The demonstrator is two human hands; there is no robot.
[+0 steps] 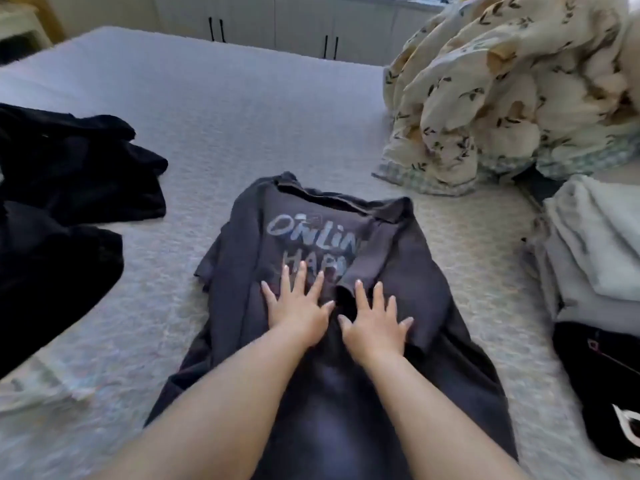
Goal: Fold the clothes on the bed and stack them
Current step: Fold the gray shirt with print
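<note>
Pressing flat, left hand [297, 310] and right hand [372, 325] spread wide on dark shirt [242, 244] reading "ONLIN HAP".

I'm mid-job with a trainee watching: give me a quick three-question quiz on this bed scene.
1. True or false: both hands press flat, fingers spread, on the dark grey printed T-shirt.
2. Which lies nearest the left hand? A) black clothes pile B) floral duvet C) folded white stack
3. Fill in: the right hand rests on a side of the shirt that is folded ____ over the print.

Key:
1. True
2. A
3. inward
</note>
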